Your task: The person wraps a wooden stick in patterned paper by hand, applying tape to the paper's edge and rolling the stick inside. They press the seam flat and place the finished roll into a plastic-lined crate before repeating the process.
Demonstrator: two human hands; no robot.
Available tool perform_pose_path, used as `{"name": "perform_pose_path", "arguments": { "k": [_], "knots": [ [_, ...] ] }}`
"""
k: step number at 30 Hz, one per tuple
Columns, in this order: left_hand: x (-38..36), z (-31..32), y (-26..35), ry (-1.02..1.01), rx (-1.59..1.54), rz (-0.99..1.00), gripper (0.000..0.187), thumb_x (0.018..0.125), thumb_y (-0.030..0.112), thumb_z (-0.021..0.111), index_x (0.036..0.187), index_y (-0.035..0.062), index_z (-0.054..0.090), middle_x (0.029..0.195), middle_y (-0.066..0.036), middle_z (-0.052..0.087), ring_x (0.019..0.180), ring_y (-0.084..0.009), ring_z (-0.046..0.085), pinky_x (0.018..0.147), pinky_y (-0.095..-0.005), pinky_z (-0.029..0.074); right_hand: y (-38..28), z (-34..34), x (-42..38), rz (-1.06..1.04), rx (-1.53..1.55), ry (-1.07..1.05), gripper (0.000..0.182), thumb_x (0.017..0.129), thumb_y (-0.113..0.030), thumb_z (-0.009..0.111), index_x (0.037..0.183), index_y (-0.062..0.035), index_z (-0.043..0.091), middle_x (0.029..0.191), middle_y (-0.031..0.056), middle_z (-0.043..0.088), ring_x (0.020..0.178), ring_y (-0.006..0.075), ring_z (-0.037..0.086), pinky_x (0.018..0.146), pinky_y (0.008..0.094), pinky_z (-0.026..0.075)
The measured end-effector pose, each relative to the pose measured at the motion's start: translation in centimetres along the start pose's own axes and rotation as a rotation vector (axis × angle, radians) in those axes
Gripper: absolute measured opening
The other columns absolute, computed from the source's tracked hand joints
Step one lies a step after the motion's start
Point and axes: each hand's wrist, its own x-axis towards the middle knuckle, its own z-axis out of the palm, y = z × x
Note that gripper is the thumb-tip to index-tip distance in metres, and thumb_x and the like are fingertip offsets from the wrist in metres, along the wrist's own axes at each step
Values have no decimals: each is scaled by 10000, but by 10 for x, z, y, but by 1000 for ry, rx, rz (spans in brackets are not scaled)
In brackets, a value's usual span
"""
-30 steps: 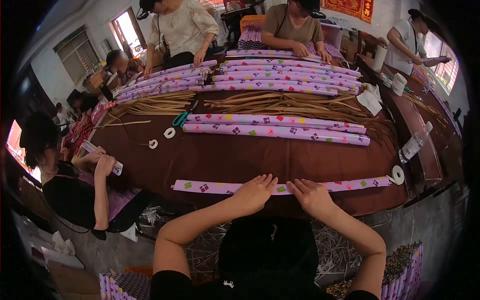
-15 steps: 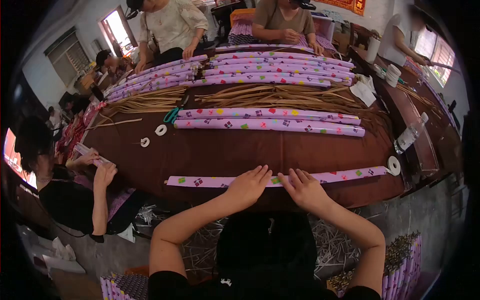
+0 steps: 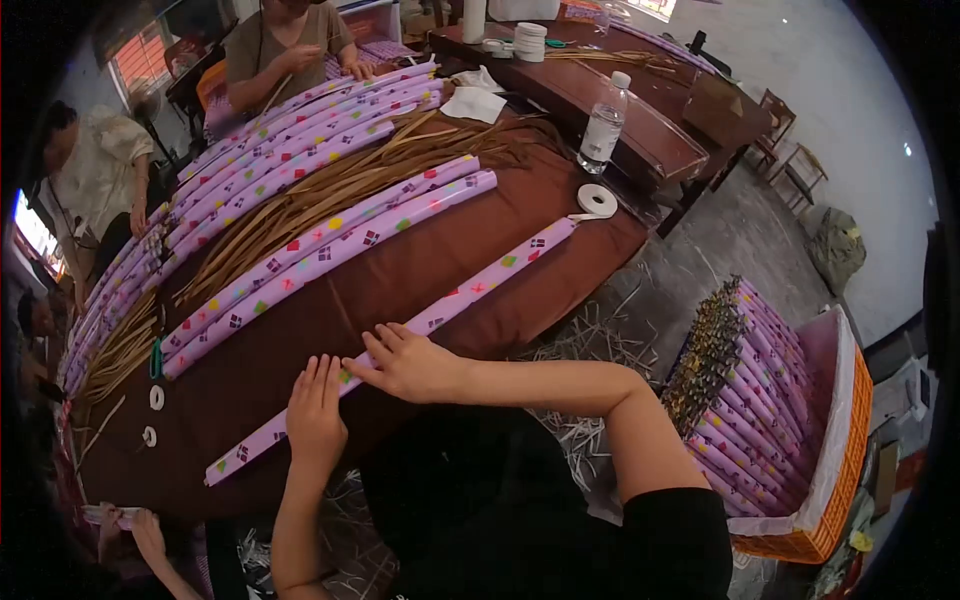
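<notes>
Since the earlier head frame, the view has swung to the right: the purple patterned tube (image 3: pixel 440 318) is now slanting across it, and an orange crate (image 3: pixel 845 480) of similar tubes is showing more fully beyond the right elbow. Both hands are remaining on the tube.

Head view, present condition. The tube is lying directly beneath the fingers of both hands, its long axis running from below the left hand (image 3: pixel 317 410) up and away past the right hand (image 3: pixel 405 365). The left hand is sitting nearer the lower end; the right hand is resting about mid-length, on the side toward a white ring-shaped roll (image 3: pixel 584 203), whose loose strip is reaching the tube's far end.

The left hand is lying flat and unclenched, fingers extended close together across the tube. The right hand is also lying unclenched, fingers slightly spread over it. Neither is wrapping around the tube; how hard they are pressing cannot be told. The hands are resting just beside each other, a short stretch of tube showing between them.

Beyond the hands, two more tubes (image 3: pixel 345 248) are lying side by side on the brown cloth (image 3: pixel 420 270), with brown strips (image 3: pixel 330 190) stretching farther off.
</notes>
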Motion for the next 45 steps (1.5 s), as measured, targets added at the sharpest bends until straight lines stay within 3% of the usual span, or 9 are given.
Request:
{"name": "perform_pose_path", "arguments": {
  "k": [10, 15, 20, 22, 24, 28, 29, 31, 45],
  "knots": [
    [-4, 0, -1, -16, -36, 1, 530, 783, -75, 469, 1309, -52, 531, 1322, -223, 564, 1290, -380, 497, 1100, -496, 370, -10, -10, -4, 70, -31, -20, 494, 882, -189, 540, 1352, -39, 519, 1264, 305, 556, 1191, 423, 552, 1048, 541, 403],
    [-14, -7, -4, -29, 20, -36, 532, 791, -99, 464, 1314, -34, 536, 1328, -209, 565, 1305, -371, 488, 1108, -498, 372, 15, -65, -15, 226, 299, 238, 522, 835, -83, 644, 1343, -45, 530, 1285, 162, 588, 1200, 304, 559, 1028, 481, 425],
    [-19, -8, -8, -38, 40, -54, 539, 787, -122, 468, 1313, -30, 544, 1344, -198, 560, 1322, -364, 474, 1118, -500, 367, 84, -84, -79, 894, 124, 749, 146, 838, -85, 711, 970, -50, 660, 914, 88, 660, 853, 272, 609, 745, 357, 467],
    [-19, -8, -8, -46, 44, -64, 545, 783, -130, 472, 1313, -30, 546, 1351, -196, 557, 1327, -363, 470, 1120, -501, 364, 116, -91, -113, 1027, -313, 703, 212, 858, -245, 723, 937, -56, 670, 873, 77, 642, 812, 279, 577, 721, 396, 443],
    [-19, -6, -7, -19, 42, -52, 570, 769, -144, 477, 1325, -33, 536, 1361, -196, 550, 1331, -363, 465, 1123, -502, 362, 138, -88, -144, 1192, -394, 521, 293, 854, -339, 725, 922, -58, 677, 856, 75, 640, 840, 291, 575, 731, 423, 438],
    [-21, -4, -8, -16, 52, -52, 581, 761, -149, 482, 1329, -36, 531, 1369, -197, 543, 1335, -369, 460, 1124, -504, 360, 162, -86, -166, 1510, 430, 442, 359, 877, -366, 716, 894, -9, 678, 727, 63, 656, 648, 182, 622, 574, 351, 465],
    [-21, -5, -7, -20, 59, -46, 580, 760, -148, 484, 1326, -38, 533, 1370, -197, 542, 1333, -371, 461, 1123, -505, 361, 162, -91, -163, 1509, 432, 436, 359, 877, -366, 716, 894, -9, 678, 727, 63, 656, 648, 182, 622, 574, 351, 465],
    [-20, -6, -7, -28, 68, -45, 578, 759, -148, 485, 1324, -39, 534, 1371, -198, 541, 1332, -373, 461, 1123, -505, 361, 158, -105, -153, 1613, 772, 454, 391, 895, -380, 700, 899, 9, 667, 698, 54, 649, 510, 117, 580, 447, 253, 413],
    [-18, -10, -7, -43, 20, -57, 536, 800, -101, 481, 1328, -31, 535, 1367, -184, 550, 1322, -369, 472, 1117, -507, 353, 189, -111, -167, 1693, 1104, 411, 240, 892, -273, 715, 950, -43, 682, 771, 3, 640, 533, 64, 505, 439, 192, 356]
  ]
}}
